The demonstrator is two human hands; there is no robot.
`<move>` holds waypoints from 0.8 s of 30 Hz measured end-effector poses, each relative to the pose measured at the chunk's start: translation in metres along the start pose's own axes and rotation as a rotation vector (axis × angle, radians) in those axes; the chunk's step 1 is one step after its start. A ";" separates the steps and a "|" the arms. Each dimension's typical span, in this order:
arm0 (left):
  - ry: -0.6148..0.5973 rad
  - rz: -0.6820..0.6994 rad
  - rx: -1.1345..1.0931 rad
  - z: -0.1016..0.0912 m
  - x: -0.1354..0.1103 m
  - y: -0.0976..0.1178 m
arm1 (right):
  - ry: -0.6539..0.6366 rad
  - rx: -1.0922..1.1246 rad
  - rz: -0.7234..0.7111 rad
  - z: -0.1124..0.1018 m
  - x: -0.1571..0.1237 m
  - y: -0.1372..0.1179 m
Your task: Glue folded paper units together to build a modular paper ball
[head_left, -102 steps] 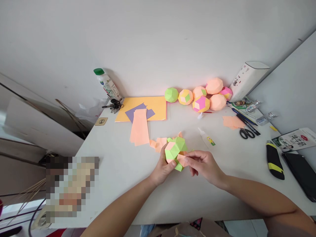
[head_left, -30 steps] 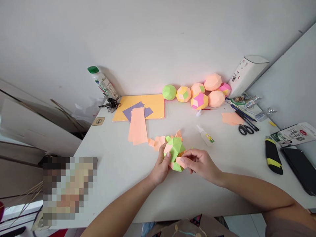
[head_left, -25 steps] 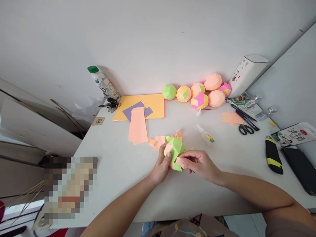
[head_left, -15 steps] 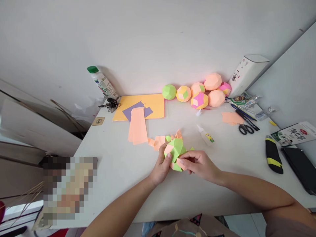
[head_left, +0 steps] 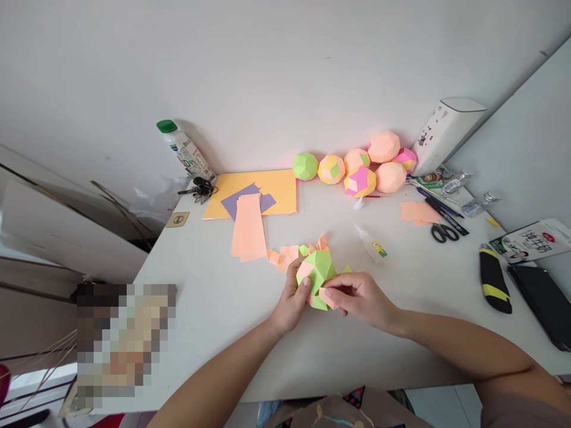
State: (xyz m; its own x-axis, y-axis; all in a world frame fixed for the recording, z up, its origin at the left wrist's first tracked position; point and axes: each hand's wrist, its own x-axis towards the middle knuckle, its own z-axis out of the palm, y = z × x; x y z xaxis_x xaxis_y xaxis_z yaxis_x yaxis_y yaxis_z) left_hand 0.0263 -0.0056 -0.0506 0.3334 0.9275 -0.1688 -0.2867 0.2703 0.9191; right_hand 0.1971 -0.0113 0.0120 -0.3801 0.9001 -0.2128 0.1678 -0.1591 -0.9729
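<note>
A faceted paper ball (head_left: 322, 265) in green and peach is held above the front middle of the white desk. My left hand (head_left: 292, 300) wraps its left side, thumb on the near face. With thumb and fingers, my right hand (head_left: 360, 297) pinches a peach paper flap (head_left: 328, 298) at the ball's lower right. Behind the ball lie folded peach and green paper pieces (head_left: 289, 257), partly hidden by it. An uncapped glue bottle (head_left: 371, 245) rests on the desk just beyond my right hand.
Finished paper balls (head_left: 360, 181) line the wall. Peach strips (head_left: 250, 229) overlap purple paper and a yellow sheet (head_left: 281, 184) at left. Scissors (head_left: 445, 232), pens, a black-and-yellow cutter case (head_left: 495, 279) and a black phone-like slab (head_left: 539, 306) lie right. A green-capped bottle (head_left: 185, 148) stands back left.
Almost nothing differs. Both hands keep their places on the paper ball, with only a very slight shift of the right fingers at the flap.
</note>
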 end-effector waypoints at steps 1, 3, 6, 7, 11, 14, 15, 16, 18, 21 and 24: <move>0.006 0.002 0.001 0.000 0.000 0.000 | 0.003 0.001 -0.002 0.000 0.000 0.000; 0.015 0.007 0.005 0.000 0.000 -0.001 | 0.010 0.005 -0.003 0.000 0.000 0.000; 0.003 0.011 0.010 -0.001 0.001 -0.002 | 0.031 0.011 0.013 -0.001 0.000 -0.001; -0.003 0.010 0.011 -0.001 0.001 -0.002 | 0.039 0.014 0.021 -0.001 0.000 -0.001; 0.006 0.008 0.017 -0.001 0.001 -0.002 | 0.043 0.013 0.023 -0.001 0.000 0.000; 0.026 0.019 0.034 -0.001 0.001 -0.001 | 0.018 -0.004 0.004 -0.001 0.000 0.002; 0.028 0.020 0.039 -0.001 0.001 -0.001 | 0.012 -0.005 -0.002 -0.001 0.000 0.002; 0.027 0.019 0.041 -0.001 0.001 -0.001 | 0.009 -0.002 -0.007 -0.001 0.000 0.003; 0.012 0.008 0.034 -0.001 0.001 -0.002 | 0.003 0.019 -0.016 -0.001 0.001 0.004; -0.019 -0.019 -0.024 -0.001 0.002 -0.002 | 0.002 0.060 -0.025 -0.002 0.002 0.005; -0.029 -0.051 -0.105 -0.001 0.003 -0.003 | 0.025 0.088 -0.038 -0.003 0.002 0.006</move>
State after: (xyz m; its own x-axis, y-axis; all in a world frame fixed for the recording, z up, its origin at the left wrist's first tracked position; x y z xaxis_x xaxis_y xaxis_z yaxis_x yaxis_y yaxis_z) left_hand 0.0273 -0.0031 -0.0542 0.3751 0.9046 -0.2025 -0.3610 0.3437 0.8669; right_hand 0.1996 -0.0092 0.0056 -0.3613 0.9160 -0.1745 0.0730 -0.1588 -0.9846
